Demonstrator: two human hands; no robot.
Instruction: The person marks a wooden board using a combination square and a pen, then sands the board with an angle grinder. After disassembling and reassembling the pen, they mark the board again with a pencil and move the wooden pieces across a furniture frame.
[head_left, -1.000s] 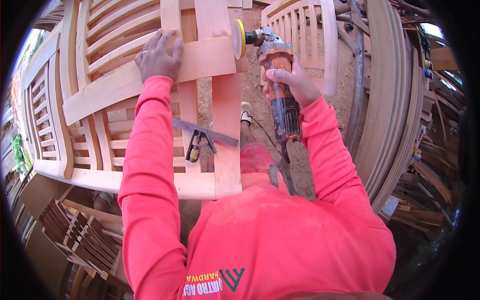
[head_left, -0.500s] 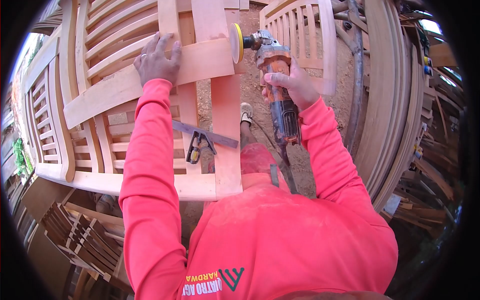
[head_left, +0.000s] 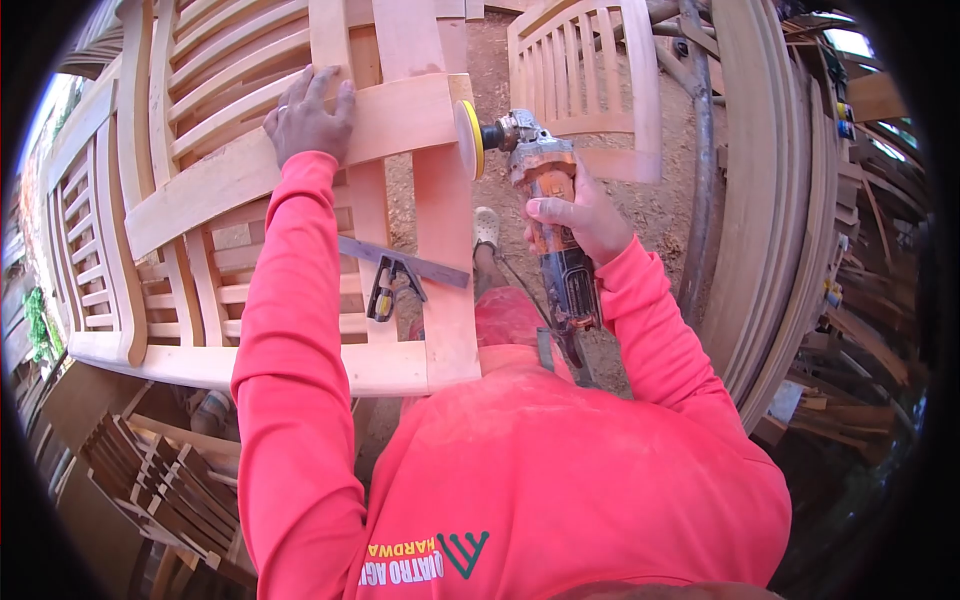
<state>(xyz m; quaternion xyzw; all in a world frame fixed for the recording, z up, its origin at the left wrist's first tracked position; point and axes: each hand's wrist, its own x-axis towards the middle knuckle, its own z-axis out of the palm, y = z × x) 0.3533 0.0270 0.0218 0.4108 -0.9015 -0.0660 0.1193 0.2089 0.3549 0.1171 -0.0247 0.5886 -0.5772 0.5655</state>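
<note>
My left hand [head_left: 312,118] lies with spread fingers on a wide, slightly curved wooden board [head_left: 210,192], which rests across slatted wooden frames. In my right hand [head_left: 585,212] is an orange and black angle grinder [head_left: 562,225], held upright by its body. Its yellow-edged sanding disc [head_left: 470,140] faces the board's right end and is touching or very close to it; which of the two I cannot tell. Below the board, a combination square [head_left: 405,264] lies across the frame pieces.
A slatted wooden panel [head_left: 575,75] stands beyond the grinder. Long stacked planks [head_left: 765,200] run down the right side, beside a metal pipe [head_left: 703,150]. Slatted wooden pieces [head_left: 165,480] are at lower left. A shoe [head_left: 486,227] shows on the ground below.
The grinder in my right hand has moved slightly downward, its disc now lower along the board's end. My left hand stays on the board. The view has shifted slightly.
</note>
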